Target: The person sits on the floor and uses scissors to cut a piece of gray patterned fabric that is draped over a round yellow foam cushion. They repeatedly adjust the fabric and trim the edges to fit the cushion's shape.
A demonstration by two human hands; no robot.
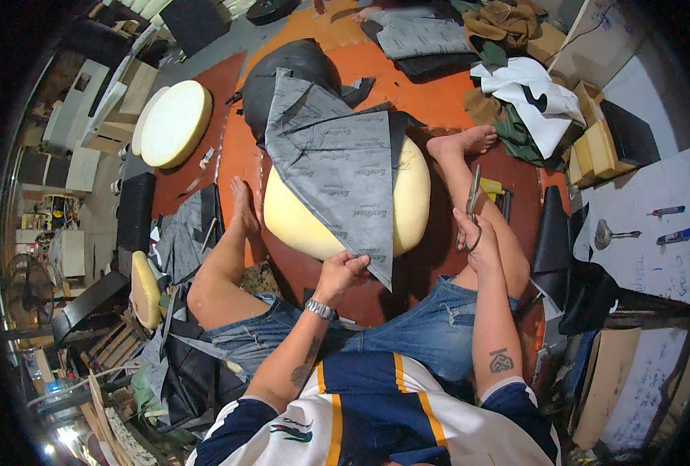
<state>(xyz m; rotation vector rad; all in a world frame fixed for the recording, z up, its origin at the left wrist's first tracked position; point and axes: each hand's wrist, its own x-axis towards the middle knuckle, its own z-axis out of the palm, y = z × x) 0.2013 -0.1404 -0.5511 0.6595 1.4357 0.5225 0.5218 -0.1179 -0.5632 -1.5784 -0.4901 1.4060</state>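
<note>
My left hand (343, 273) pinches the near edge of a grey printed fabric sheet (333, 159), close to its pointed corner. The sheet lies draped over a thick round pale-yellow foam cushion (412, 198) on the floor between my legs, and its far part reaches a black rounded bundle (302, 70). My right hand (481, 237) is off to the right, above my right leg, with its fingers through the handles of a pair of scissors (474, 186). The blades point away from me and are apart from the fabric.
Round foam pads (176, 124) sit at the left. Grey and black fabric scraps (186, 241) lie beside my left leg. At the right are white cloth (531, 101), foam blocks (593, 147) and a white board (655, 221) with markers. Folded grey material (426, 37) lies at the back.
</note>
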